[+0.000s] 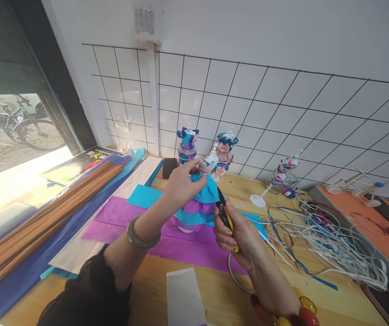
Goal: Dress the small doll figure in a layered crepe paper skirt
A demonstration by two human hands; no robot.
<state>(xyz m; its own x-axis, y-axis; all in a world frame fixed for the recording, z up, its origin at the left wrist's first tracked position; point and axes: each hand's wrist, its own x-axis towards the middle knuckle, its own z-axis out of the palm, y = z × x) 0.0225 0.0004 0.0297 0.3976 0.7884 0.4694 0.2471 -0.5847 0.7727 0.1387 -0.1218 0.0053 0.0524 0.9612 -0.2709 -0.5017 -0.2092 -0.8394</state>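
My left hand [184, 181] is closed around the upper part of a small dress-form figure [209, 164] with a white patterned bodice. Blue and purple layers of paper make up its skirt [197, 203], which flares below my fingers. In my right hand [231, 231] is a hand tool [226, 217] with a pointed black tip and a black-and-yellow handle. Its tip points up against the right side of the skirt; whether it touches the paper I cannot tell. Purple paper [181, 251] lies flat beneath the figure, beside a blue piece [143, 196].
Two dressed figures [187, 145] stand by the wall grid, and another [284, 170] leans at right. Tangled strips [343, 244] lie near an orange-topped tray [381, 222]. Brown paper [52, 217], a phone [170, 167] and a white paper piece [185, 294] are on the table.
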